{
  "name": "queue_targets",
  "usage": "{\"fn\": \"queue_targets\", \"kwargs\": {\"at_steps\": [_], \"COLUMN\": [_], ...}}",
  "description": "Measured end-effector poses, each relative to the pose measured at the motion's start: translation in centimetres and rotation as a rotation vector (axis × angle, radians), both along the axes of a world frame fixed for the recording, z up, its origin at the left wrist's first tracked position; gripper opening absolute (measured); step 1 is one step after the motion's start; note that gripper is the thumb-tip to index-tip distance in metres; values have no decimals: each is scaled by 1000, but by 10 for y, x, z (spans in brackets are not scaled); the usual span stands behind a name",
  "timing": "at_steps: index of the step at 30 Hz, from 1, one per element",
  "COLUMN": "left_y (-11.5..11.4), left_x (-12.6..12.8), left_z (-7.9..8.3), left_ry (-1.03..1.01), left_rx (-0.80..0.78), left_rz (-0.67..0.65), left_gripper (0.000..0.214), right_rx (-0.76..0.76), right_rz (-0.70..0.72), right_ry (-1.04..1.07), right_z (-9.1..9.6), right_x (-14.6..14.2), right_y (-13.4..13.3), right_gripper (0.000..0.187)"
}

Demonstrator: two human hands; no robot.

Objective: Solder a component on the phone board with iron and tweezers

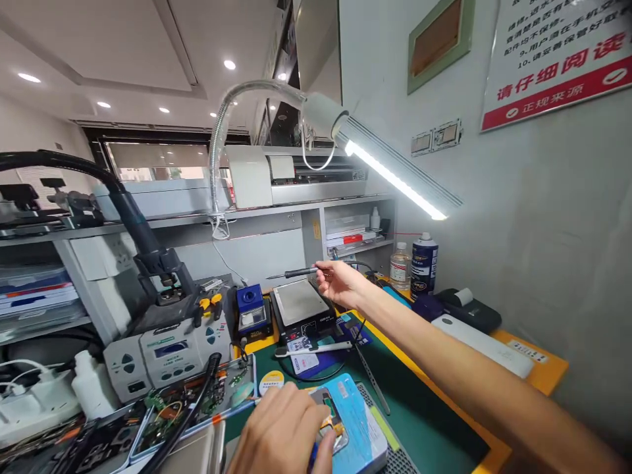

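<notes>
While gripped, slim dark soldering iron (296, 272) lies level.

The right hand (338, 282) is reaching far forward on an outstretched bare arm, its fingers pinching together. The left hand (286, 431) is resting low and near, palm down, fingers curled and pressing downward.

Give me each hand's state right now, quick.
Left hand: fingers curled, pressing down on the opened phone on the mat; not gripping it.
Right hand: fingers shut on a soldering iron over the hot plate.
</notes>
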State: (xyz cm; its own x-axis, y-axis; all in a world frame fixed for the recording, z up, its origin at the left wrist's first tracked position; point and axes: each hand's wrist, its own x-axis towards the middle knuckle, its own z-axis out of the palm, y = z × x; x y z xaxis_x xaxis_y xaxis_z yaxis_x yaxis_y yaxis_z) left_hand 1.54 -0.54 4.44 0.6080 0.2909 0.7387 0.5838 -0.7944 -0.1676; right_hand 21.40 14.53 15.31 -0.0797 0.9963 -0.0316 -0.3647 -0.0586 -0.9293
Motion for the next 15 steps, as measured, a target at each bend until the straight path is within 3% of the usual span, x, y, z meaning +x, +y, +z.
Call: {"fn": "queue_targets", "kwargs": {"at_steps": [2, 5, 9, 12, 15], "left_y": [7, 27, 55, 62, 62], "left_x": [28, 81, 141, 163, 169], "left_z": [8, 17, 17, 11, 10], "left_ry": [122, 399, 732, 898, 983], "left_rx": [-15, -89, -164, -182, -175], "left_rz": [10, 52, 71, 72, 51], "left_gripper": [10, 26, 19, 22, 22], "right_rx": [-12, 4, -15, -29, -27], "right_rz": [46, 106, 152, 169, 173], "right_ry": [-37, -80, -141, -165, -169], "right_z": [0, 3, 15, 23, 25], "right_x": [-7, -25, -46, -51, -47], "right_y": [-2, -3, 3, 6, 2], "right_gripper": [32, 31, 29, 31, 31]}}
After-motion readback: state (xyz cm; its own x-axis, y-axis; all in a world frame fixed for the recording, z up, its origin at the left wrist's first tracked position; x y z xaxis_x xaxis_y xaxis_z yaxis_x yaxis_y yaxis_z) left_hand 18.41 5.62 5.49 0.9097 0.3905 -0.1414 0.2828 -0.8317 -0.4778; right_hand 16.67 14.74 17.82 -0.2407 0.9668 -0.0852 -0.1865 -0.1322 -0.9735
